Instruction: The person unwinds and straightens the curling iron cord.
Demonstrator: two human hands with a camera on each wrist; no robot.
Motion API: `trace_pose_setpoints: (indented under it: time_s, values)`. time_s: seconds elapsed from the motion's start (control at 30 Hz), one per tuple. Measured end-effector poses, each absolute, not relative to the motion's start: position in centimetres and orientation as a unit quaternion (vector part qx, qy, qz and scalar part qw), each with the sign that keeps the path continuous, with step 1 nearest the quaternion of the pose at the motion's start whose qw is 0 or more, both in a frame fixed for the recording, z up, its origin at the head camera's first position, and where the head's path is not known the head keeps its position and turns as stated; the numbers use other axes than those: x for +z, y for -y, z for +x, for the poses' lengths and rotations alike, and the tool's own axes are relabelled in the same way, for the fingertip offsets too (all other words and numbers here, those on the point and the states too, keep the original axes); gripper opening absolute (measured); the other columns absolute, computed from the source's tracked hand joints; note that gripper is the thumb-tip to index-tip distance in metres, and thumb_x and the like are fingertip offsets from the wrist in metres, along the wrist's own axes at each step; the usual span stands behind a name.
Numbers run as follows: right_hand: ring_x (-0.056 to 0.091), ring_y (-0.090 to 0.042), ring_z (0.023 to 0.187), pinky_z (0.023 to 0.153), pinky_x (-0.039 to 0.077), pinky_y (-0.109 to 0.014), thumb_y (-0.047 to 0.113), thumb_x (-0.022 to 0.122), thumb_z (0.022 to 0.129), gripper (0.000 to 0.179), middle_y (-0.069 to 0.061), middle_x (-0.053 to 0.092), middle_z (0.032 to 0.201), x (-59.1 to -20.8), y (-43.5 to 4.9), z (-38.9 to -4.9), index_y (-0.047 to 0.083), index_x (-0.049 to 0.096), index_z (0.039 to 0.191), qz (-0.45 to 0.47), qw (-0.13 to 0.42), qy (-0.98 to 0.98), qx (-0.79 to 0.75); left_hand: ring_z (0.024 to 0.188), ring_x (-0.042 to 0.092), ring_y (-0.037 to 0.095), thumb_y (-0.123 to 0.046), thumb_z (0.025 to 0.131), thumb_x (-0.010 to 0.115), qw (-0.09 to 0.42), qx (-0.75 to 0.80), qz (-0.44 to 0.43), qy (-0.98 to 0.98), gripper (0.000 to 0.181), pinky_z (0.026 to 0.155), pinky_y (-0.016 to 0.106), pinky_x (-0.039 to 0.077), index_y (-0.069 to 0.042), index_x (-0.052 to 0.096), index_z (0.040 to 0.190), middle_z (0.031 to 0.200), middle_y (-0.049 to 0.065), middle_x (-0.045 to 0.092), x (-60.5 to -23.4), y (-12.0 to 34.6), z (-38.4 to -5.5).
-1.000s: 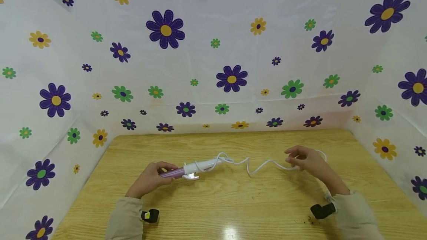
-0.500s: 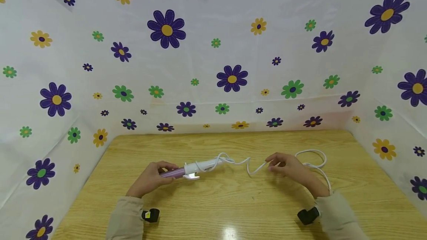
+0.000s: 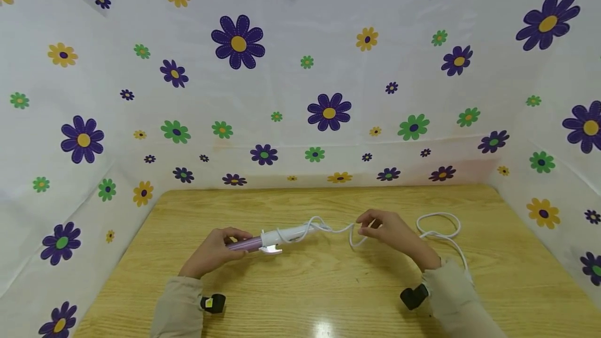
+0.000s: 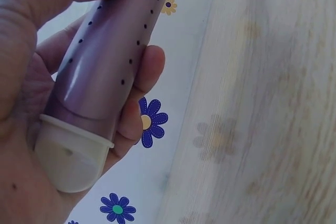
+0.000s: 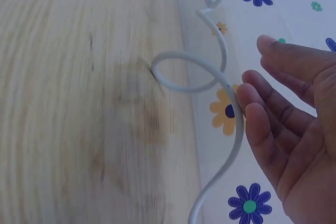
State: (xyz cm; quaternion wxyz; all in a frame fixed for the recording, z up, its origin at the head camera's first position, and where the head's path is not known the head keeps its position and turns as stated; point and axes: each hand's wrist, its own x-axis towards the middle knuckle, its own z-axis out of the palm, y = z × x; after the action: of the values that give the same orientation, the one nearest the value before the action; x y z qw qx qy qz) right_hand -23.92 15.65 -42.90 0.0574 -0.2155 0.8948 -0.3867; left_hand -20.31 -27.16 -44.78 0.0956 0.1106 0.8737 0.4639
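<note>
My left hand [image 3: 213, 252] grips the purple barrel of a curling iron [image 3: 284, 234] near its tip. In the left wrist view the barrel [image 4: 105, 61] shows rows of small dark holes and a white end cap [image 4: 73, 153], with thumb and fingers wrapped around it. The white handle points to the right, a stretch of cord looped over it. Beside the white cord [image 5: 240, 129] my right hand [image 3: 389, 231] has its thumb apart from its loosely bent fingers. The fingertips are at the cord, perhaps touching it, but do not pinch it.
The cord's far part lies in a loop [image 3: 439, 214] on the wooden table [image 3: 300, 286], then runs toward the right sleeve [image 3: 453, 288], which hides its end. A white flower-patterned cloth [image 3: 281, 82] stands around the table's back and sides.
My right hand has moved left along the cord toward the curling iron, leaving the cord's loop behind at the right. My left hand keeps its grip on the barrel, about where it was.
</note>
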Motion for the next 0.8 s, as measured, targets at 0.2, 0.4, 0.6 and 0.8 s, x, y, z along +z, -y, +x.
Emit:
trace_pose_setpoints:
  time_s: [0.2, 0.4, 0.6, 0.8]
  values:
    - [0.061, -0.013, 0.081, 0.066, 0.048, -0.027, 0.022, 0.066, 0.091, 0.021, 0.000, 0.067, 0.090, -42.9, -13.9, -24.8, 0.008, 0.069, 0.106, -0.235, 0.047, -0.909, -0.341, 0.085, 0.057, 0.021, -0.016, 0.080, 0.076, 0.092, 0.470, 0.118, -0.870, 0.034, 0.072, 0.030, 0.049, -0.007, 0.069, 0.112, 0.111, 0.015, 0.065, -44.7, 27.2, -20.2]
    - [0.060, -0.012, 0.079, 0.066, 0.048, -0.031, 0.024, 0.067, 0.090, 0.018, 0.003, 0.068, 0.089, -43.5, -13.4, -25.2, 0.013, 0.070, 0.104, -0.214, 0.057, -0.927, -0.302, 0.083, 0.058, 0.021, -0.015, 0.080, 0.076, 0.092, 0.470, 0.118, -0.870, 0.033, 0.070, 0.030, 0.050, -0.007, 0.070, 0.111, 0.108, 0.016, 0.065, -44.6, 27.1, -20.2]
    - [0.058, -0.009, 0.078, 0.065, 0.047, -0.030, 0.028, 0.067, 0.090, 0.017, 0.004, 0.067, 0.087, -44.0, -13.5, -25.4, 0.016, 0.070, 0.101, -0.202, 0.054, -0.931, -0.298, 0.083, 0.058, 0.021, -0.015, 0.080, 0.076, 0.095, 0.475, 0.119, -0.867, 0.034, 0.070, 0.030, 0.050, -0.007, 0.070, 0.112, 0.110, 0.016, 0.065, -44.5, 27.0, -20.2]
    - [0.056, -0.009, 0.075, 0.066, 0.046, -0.029, 0.026, 0.067, 0.090, 0.013, 0.003, 0.067, 0.086, -44.4, -13.5, -25.6, 0.015, 0.069, 0.097, -0.194, 0.044, -0.927, -0.317, 0.084, 0.057, 0.021, -0.016, 0.080, 0.075, 0.104, 0.479, 0.122, -0.863, 0.034, 0.071, 0.030, 0.049, -0.007, 0.070, 0.112, 0.110, 0.016, 0.065, -44.4, 26.8, -20.1]
